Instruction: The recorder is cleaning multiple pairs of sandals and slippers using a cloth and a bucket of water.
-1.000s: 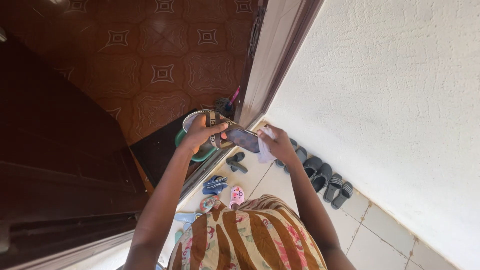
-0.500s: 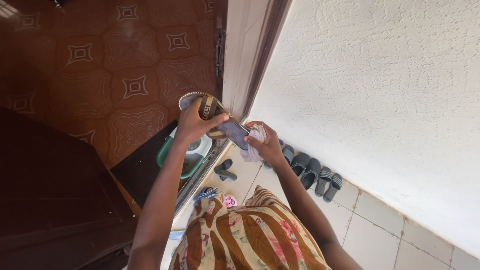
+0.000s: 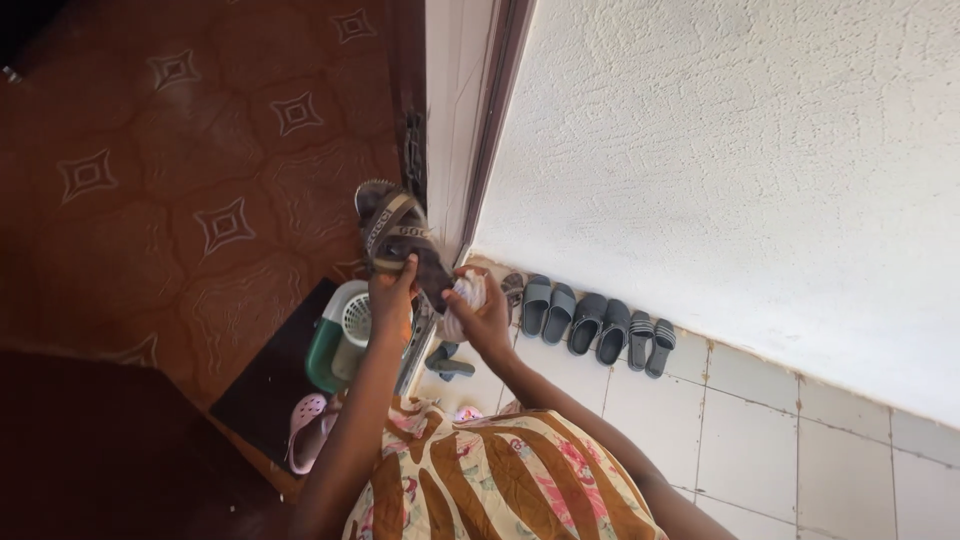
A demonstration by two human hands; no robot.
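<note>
Wiping is the step in hand: the right hand (image 3: 487, 318) is clenched on a crumpled white cloth (image 3: 466, 296) pressed against the lower end of a dark strapped sandal (image 3: 400, 240), which the left hand (image 3: 391, 300) clasps and holds up over the threshold. By my reading, the next stroke calls for a steady left grip while the cloth works across the sandal. Farther off, grey slides (image 3: 588, 322) line the foot of the white wall (image 3: 740, 160).
</note>
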